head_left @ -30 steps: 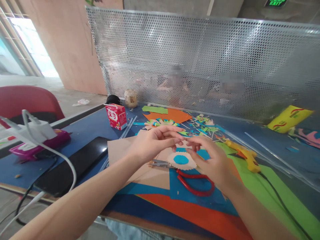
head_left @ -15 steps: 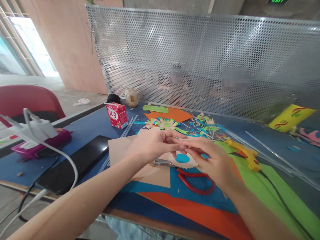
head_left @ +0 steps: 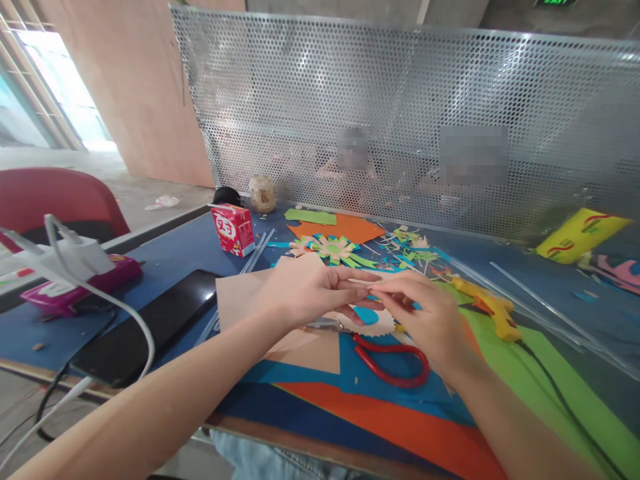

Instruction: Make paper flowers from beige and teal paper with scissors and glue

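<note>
pale paper strip (head_left: 364,282) pinched between left hand (head_left: 305,290) and right hand (head_left: 425,313) fingertips, fingers closed on it

Scalloped beige paper disc (head_left: 373,323) with a blue round centre lies flat on the blue sheet, partly hidden under the fingers. Red-handled scissors (head_left: 393,363) lie flat just beside it, touching its near edge, handle loops toward the person, blades pointing left under the disc

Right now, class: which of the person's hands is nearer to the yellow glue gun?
Right. The right hand is just beside the yellow glue gun, on its left in the picture. The left hand is farther away, beyond the right hand.
</note>
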Available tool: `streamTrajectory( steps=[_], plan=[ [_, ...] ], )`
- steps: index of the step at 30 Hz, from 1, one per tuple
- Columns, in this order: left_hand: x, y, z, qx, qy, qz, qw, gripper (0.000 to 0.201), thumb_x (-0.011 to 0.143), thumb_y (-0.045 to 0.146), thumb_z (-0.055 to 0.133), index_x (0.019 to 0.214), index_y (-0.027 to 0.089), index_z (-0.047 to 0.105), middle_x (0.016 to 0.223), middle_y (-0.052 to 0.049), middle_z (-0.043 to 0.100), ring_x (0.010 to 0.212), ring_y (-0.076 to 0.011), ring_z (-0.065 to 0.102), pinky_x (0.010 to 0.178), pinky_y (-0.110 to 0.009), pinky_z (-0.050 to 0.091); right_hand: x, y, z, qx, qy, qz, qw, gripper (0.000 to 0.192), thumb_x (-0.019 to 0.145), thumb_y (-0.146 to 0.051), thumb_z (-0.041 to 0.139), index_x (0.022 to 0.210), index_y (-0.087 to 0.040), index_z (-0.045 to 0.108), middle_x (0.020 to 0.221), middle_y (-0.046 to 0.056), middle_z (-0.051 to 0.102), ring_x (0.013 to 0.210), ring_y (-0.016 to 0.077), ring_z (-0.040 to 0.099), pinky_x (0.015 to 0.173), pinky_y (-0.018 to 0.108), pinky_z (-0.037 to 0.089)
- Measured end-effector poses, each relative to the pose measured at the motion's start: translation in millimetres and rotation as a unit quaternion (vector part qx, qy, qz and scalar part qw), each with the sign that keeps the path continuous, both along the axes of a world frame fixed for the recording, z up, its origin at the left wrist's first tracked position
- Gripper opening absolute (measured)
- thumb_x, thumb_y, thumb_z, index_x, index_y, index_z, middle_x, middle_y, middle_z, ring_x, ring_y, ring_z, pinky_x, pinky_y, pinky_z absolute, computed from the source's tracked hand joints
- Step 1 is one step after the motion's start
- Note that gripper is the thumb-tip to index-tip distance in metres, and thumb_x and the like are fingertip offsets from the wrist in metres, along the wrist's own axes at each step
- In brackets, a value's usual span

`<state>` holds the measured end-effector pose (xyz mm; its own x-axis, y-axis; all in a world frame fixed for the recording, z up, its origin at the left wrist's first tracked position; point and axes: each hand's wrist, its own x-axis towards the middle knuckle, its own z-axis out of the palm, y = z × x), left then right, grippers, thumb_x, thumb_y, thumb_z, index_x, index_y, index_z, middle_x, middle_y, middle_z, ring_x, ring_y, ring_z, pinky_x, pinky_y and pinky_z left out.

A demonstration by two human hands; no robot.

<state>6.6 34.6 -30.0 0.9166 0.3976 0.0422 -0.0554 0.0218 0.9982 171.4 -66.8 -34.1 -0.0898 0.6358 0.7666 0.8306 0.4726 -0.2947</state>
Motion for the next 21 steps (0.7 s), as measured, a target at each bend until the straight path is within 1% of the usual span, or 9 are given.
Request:
streamTrajectory(
  steps=[3,6,8,11,14,16,18,20,21],
  plan=[
    [1,0,-0.9,-0.033,-0.01,-0.004,0.999,0.041,0.082,0.028,0.059,0.122,0.02,0.056,0.107,-0.011,0.068,0.079,-0.017,0.068,0.072,-0.027,0.054,1,0,0.2,-0.006,-0.01,-0.022,1.0,0.012,0.083,-0.015,0.057,0.092,-0.021,0.064,0.083,0.003,0.067,0.075,0.0123,0.062,0.055,0.021,0.049],
    [2,-2,0.4,-0.096,-0.045,-0.024,0.994,0.038,0.085,0.02,0.055,0.123,0.017,0.054,0.108,-0.013,0.066,0.092,-0.0194,0.066,0.074,-0.029,0.054,3,-1,2.5,0.004,-0.061,-0.021,0.998,0.016,0.086,-0.015,0.054,0.099,-0.019,0.063,0.088,0.004,0.067,0.081,0.0125,0.063,0.064,0.022,0.051],
    [3,-4,2.3,-0.15,-0.062,-0.026,0.986,0.038,0.086,0.012,0.051,0.124,0.015,0.052,0.105,-0.013,0.067,0.091,-0.0188,0.066,0.073,-0.03,0.055,4,-2,3.9,0.026,-0.12,-0.028,0.992,0.016,0.087,-0.015,0.053,0.098,-0.02,0.064,0.089,0.005,0.068,0.082,0.0127,0.064,0.068,0.023,0.051],
    [4,-5,5.4,-0.229,-0.077,-0.026,0.97,0.039,0.085,0.005,0.044,0.122,0.013,0.051,0.101,-0.013,0.068,0.089,-0.0198,0.066,0.07,-0.032,0.055,5,-3,4.3,0.082,-0.226,-0.067,0.968,0.016,0.086,-0.014,0.054,0.098,-0.019,0.063,0.09,0.005,0.069,0.081,0.0151,0.066,0.064,0.024,0.049],
    [5,-4,6.4,-0.253,-0.086,-0.046,0.962,0.039,0.085,0.004,0.041,0.123,0.011,0.049,0.108,-0.016,0.066,0.097,-0.0222,0.064,0.073,-0.033,0.053,5,-2,3.4,0.118,-0.281,-0.093,0.948,0.015,0.085,-0.013,0.053,0.096,-0.017,0.062,0.089,0.005,0.071,0.078,0.0171,0.067,0.061,0.026,0.048],
    [5,-3,5.7,-0.237,-0.078,-0.045,0.967,0.04,0.085,0.006,0.04,0.125,0.011,0.046,0.112,-0.017,0.064,0.101,-0.0233,0.062,0.075,-0.035,0.052,6,-1,3.6,0.11,-0.232,-0.105,0.961,0.013,0.085,-0.014,0.051,0.091,-0.018,0.062,0.083,0.005,0.07,0.073,0.0169,0.066,0.059,0.026,0.048],
    [4,-3,4.6,-0.178,-0.055,-0.031,0.982,0.04,0.086,0.012,0.043,0.126,0.011,0.045,0.113,-0.018,0.063,0.102,-0.0241,0.061,0.076,-0.035,0.051,7,0,5.4,0.091,-0.126,-0.118,0.981,0.013,0.086,-0.016,0.049,0.085,-0.019,0.062,0.079,0.005,0.068,0.07,0.0161,0.064,0.058,0.026,0.048],
    [3,-5,3.6,-0.036,-0.016,-0.004,0.999,0.04,0.085,0.022,0.048,0.125,0.015,0.047,0.113,-0.016,0.063,0.099,-0.023,0.061,0.073,-0.032,0.05,9,0,8.7,0.062,0.007,-0.123,0.99,0.014,0.086,-0.019,0.05,0.081,-0.019,0.062,0.074,0.003,0.065,0.059,0.0131,0.06,0.055,0.025,0.048],
    [2,-7,3.3,0.041,0.004,0.011,0.999,0.042,0.083,0.028,0.053,0.124,0.017,0.049,0.113,-0.013,0.063,0.098,-0.0223,0.061,0.072,-0.031,0.049,11,0,10.5,0.042,0.074,-0.118,0.989,0.013,0.085,-0.02,0.051,0.08,-0.019,0.063,0.072,0.002,0.064,0.054,0.0115,0.058,0.053,0.025,0.048]
  ],
)
